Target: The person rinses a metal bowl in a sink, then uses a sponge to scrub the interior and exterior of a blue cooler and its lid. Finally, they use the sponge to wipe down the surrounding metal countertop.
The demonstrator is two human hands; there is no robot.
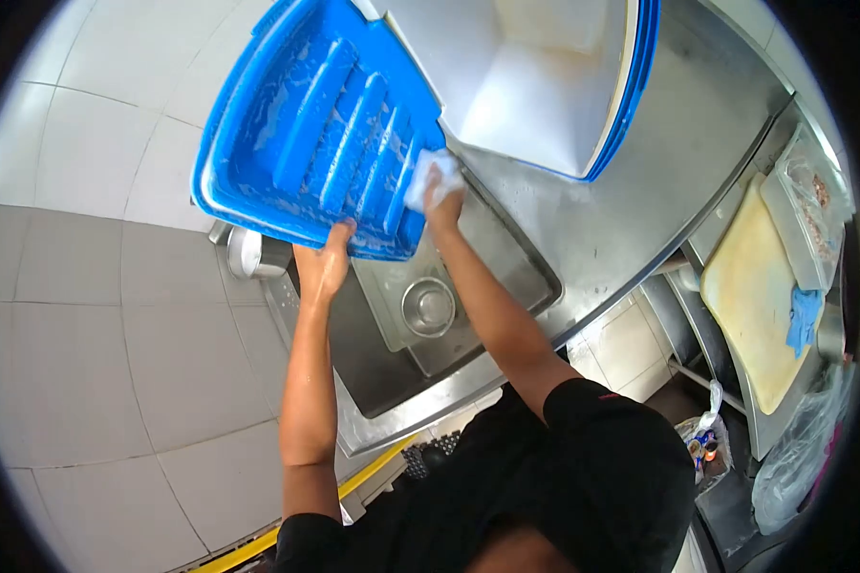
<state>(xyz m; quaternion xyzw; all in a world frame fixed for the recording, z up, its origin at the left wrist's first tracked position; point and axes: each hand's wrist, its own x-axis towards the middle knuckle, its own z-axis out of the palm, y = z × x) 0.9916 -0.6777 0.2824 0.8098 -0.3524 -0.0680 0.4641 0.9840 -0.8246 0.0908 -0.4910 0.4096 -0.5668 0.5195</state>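
Blue plastic lid, probably light, stiff and slippery, is held partly over the sink; its near rim, the surest hold, is pinched by the left grip, white cloth being clutched by the right grip.

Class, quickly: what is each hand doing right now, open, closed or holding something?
Left hand: closed on the edge of the blue lid.
Right hand: closed on a white pad.
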